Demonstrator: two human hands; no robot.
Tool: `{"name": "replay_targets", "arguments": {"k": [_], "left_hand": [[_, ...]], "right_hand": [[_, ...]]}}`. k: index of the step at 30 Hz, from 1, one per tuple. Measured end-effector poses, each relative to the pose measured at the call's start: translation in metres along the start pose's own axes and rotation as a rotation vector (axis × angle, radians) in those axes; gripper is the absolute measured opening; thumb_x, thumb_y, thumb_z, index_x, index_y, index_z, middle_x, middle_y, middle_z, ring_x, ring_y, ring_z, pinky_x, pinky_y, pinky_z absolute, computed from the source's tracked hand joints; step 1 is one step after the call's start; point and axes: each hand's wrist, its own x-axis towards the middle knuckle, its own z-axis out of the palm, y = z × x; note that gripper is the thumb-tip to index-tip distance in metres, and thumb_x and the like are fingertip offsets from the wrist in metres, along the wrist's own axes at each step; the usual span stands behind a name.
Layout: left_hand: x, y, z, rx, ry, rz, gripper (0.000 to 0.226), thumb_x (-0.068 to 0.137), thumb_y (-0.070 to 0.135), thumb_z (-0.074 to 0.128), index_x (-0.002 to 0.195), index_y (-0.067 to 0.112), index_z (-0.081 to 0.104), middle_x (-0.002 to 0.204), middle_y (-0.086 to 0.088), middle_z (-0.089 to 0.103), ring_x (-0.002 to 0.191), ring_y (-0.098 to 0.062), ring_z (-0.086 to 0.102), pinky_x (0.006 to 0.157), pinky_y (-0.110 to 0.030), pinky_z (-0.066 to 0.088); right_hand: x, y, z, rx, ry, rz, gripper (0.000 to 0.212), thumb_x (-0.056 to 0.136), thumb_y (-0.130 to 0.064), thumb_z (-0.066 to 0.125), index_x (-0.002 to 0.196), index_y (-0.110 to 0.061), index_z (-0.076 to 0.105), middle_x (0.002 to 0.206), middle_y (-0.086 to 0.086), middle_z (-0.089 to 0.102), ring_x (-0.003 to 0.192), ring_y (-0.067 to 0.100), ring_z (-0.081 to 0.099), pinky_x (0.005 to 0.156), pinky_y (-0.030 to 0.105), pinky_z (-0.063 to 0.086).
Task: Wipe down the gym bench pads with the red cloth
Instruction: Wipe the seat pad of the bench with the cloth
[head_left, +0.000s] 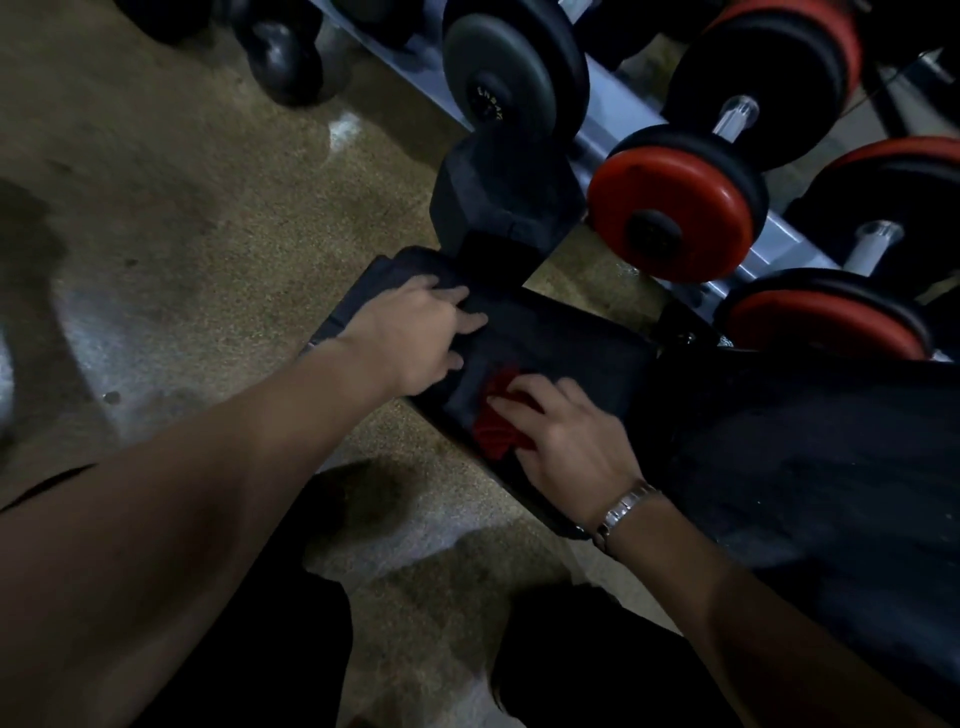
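Hands lie both on the black seat pad (566, 338), near each other, not touching. The left hand (410, 332) is flat with fingers spread at the pad's left edge. The right hand (566, 441) presses with nearly straight fingers on the red cloth (493, 431), which lies crumpled on the pad. Red-ended dumbbells (670, 213) stand on a rack (610, 98) behind.

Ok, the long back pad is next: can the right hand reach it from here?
Probably yes: the right hand presses the red cloth on the seat pad, next to the back pad, with nothing between.
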Motion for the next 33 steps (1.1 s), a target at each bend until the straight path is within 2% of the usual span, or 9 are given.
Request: {"name": "replay_targets", "arguments": {"k": [2,5,12,16,21,25,27,30,33], "left_hand": [[-0.003,0.007,0.004,0.014,0.001,-0.023,0.063,0.103,0.032,0.056,0.159,0.032,0.029,0.171,-0.002,0.019,0.158,-0.029,0.012,0.124,-0.045,0.027],[-0.009,0.019,0.01,-0.033,0.074,-0.061,0.063,0.1,0.022,0.055,0.159,0.027,0.032,0.169,-0.005,0.024,0.157,-0.029,0.016,0.123,-0.044,0.029],[-0.019,0.025,0.019,-0.02,0.171,-0.039,0.056,0.102,0.03,0.054,0.156,0.033,0.039,0.166,0.002,0.033,0.152,-0.027,0.024,0.12,-0.043,0.029],[-0.016,0.024,0.024,-0.048,0.127,-0.025,0.057,0.104,0.031,0.052,0.158,0.032,0.033,0.168,0.003,0.028,0.156,-0.026,0.018,0.124,-0.042,0.028],[-0.02,0.029,0.043,0.004,0.154,-0.027,0.057,0.108,0.032,0.038,0.162,0.028,0.022,0.17,-0.003,0.021,0.158,-0.031,0.012,0.128,-0.045,0.017],[-0.027,0.026,0.059,0.084,0.263,-0.011,0.058,0.105,0.044,0.029,0.16,0.027,0.029,0.162,-0.007,0.038,0.151,-0.036,0.031,0.121,-0.052,0.03],[-0.027,0.024,0.062,0.106,0.293,-0.002,0.057,0.105,0.045,0.03,0.16,0.028,0.031,0.161,-0.007,0.039,0.15,-0.035,0.032,0.12,-0.052,0.031],[-0.025,0.023,0.063,0.124,0.316,-0.004,0.057,0.105,0.045,0.029,0.16,0.029,0.029,0.162,-0.005,0.038,0.151,-0.034,0.03,0.12,-0.05,0.028],[-0.026,0.026,0.064,0.124,0.322,-0.021,0.057,0.105,0.044,0.03,0.16,0.029,0.029,0.161,-0.005,0.039,0.15,-0.034,0.03,0.12,-0.05,0.026]], "right_hand": [[0.006,0.007,-0.002,-0.009,0.037,0.08,0.053,0.079,-0.022,0.071,0.13,-0.031,0.061,0.129,-0.006,0.056,0.104,0.025,0.055,0.055,0.034,0.054],[0.025,0.004,-0.005,0.039,0.071,0.165,0.047,0.087,-0.02,0.063,0.133,-0.03,0.059,0.136,-0.007,0.053,0.112,0.025,0.051,0.065,0.038,0.058],[-0.003,0.003,0.003,0.082,-0.002,-0.039,0.047,0.08,-0.027,0.067,0.127,-0.029,0.063,0.132,-0.007,0.056,0.105,0.024,0.055,0.061,0.038,0.059],[-0.002,0.018,0.0,0.054,0.026,0.068,0.047,0.075,-0.024,0.075,0.121,-0.03,0.067,0.127,-0.008,0.06,0.101,0.025,0.058,0.056,0.036,0.057],[0.012,0.004,-0.002,0.105,0.055,0.161,0.046,0.089,-0.023,0.062,0.134,-0.03,0.057,0.139,-0.009,0.052,0.115,0.024,0.05,0.073,0.041,0.06],[-0.011,-0.001,0.003,0.093,0.032,0.143,0.05,0.083,-0.026,0.07,0.131,-0.031,0.059,0.134,-0.009,0.055,0.11,0.024,0.055,0.065,0.039,0.061],[-0.017,0.007,0.004,0.081,0.061,0.196,0.046,0.08,-0.026,0.072,0.125,-0.031,0.064,0.129,-0.01,0.059,0.105,0.024,0.058,0.06,0.037,0.061],[-0.009,0.02,0.0,0.089,0.124,0.311,0.044,0.08,-0.02,0.072,0.122,-0.03,0.067,0.128,-0.011,0.061,0.106,0.023,0.059,0.068,0.036,0.062],[0.0,0.016,-0.002,0.123,0.108,0.277,0.047,0.087,-0.019,0.066,0.132,-0.029,0.061,0.137,-0.011,0.056,0.113,0.022,0.053,0.082,0.037,0.059]]}}
